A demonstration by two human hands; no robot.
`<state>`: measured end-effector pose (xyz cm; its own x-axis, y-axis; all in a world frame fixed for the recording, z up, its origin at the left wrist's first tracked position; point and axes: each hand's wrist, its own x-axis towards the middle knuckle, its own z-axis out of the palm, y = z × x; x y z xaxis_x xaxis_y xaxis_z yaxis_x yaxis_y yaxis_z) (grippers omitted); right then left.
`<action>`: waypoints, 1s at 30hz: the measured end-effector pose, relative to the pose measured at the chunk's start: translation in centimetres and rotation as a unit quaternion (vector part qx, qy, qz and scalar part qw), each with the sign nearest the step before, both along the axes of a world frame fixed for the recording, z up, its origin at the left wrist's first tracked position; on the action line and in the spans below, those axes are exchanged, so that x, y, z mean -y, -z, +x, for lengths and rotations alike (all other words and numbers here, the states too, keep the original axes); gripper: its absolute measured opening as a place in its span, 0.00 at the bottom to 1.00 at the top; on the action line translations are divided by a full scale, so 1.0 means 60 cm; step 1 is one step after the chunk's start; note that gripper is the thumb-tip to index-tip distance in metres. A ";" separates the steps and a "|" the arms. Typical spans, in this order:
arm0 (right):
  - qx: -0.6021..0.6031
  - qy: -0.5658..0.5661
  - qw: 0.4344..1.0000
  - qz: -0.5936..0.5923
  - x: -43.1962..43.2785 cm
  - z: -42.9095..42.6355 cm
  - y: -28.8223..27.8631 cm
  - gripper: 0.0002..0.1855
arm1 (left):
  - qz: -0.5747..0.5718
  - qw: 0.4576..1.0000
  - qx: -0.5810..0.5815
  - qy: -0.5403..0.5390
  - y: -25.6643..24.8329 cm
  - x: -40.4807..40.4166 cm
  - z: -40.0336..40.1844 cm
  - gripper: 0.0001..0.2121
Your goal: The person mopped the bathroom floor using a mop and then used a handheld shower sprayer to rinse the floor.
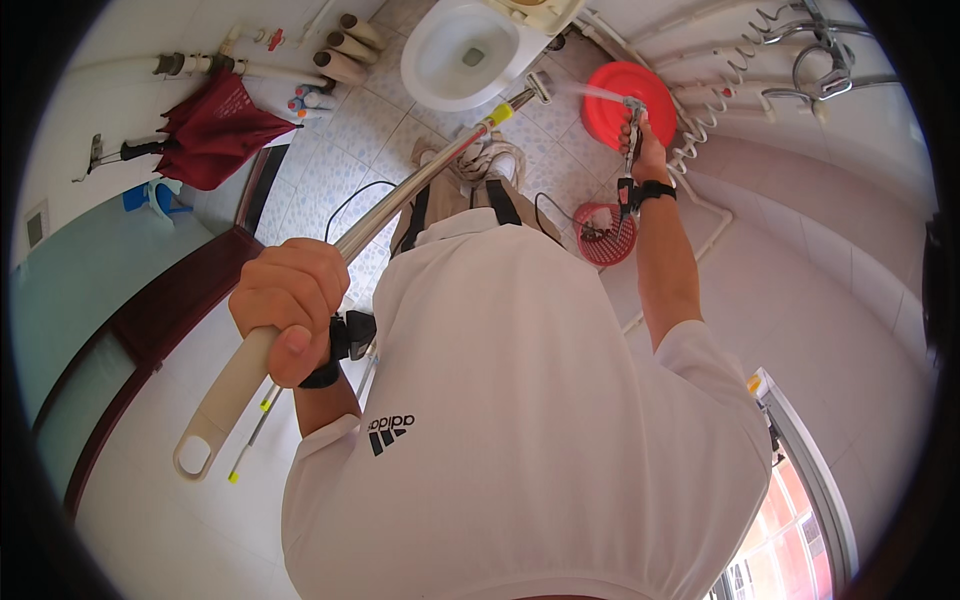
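Observation:
My left hand (289,311) grips a long metal pole (420,176) near its beige plastic end, which has a hanging hole. The pole slopes away to a small metal-looking head (538,88) beside the toilet (461,60); what is fitted on it is too small to tell. In my right hand (646,154) is a chrome hand sprayer (635,109), held over a red plastic basin (600,79). A water jet (589,90) shoots left from the sprayer towards the pole's head. Straps with dark devices sit on both wrists.
A coiled white hose (697,124) hangs at the right wall below chrome taps (831,79). The red mesh wastebasket (606,238) stands right of my legs. A dark red umbrella (214,131) hangs left, near small bottles (311,101). Spare poles (251,442) lean behind my left arm.

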<state>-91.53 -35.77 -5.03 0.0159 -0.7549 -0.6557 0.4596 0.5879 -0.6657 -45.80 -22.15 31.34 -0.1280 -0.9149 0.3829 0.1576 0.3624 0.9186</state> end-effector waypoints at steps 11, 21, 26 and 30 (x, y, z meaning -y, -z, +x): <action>0.015 -0.010 1.000 0.001 -0.002 0.008 -0.017 0.22 | -0.001 1.000 -0.007 0.000 0.000 -0.002 -0.002 0.21; 0.012 -0.032 0.999 0.006 -0.004 0.009 -0.018 0.21 | 0.001 1.000 -0.022 -0.008 0.005 -0.008 0.004 0.21; -0.026 -0.030 0.999 0.021 -0.009 0.008 -0.022 0.19 | 0.002 0.999 -0.026 -0.028 0.004 -0.015 0.006 0.21; -0.064 -0.038 0.997 0.012 -0.003 0.002 -0.023 0.23 | 0.000 0.999 -0.037 -0.038 0.008 -0.016 0.007 0.21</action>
<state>-91.43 -35.60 -3.65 -0.0123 -0.7382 -0.6745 0.3250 0.6350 -0.7008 -45.35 -21.22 30.84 -0.0307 -0.9210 0.3883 0.1968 0.3753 0.9057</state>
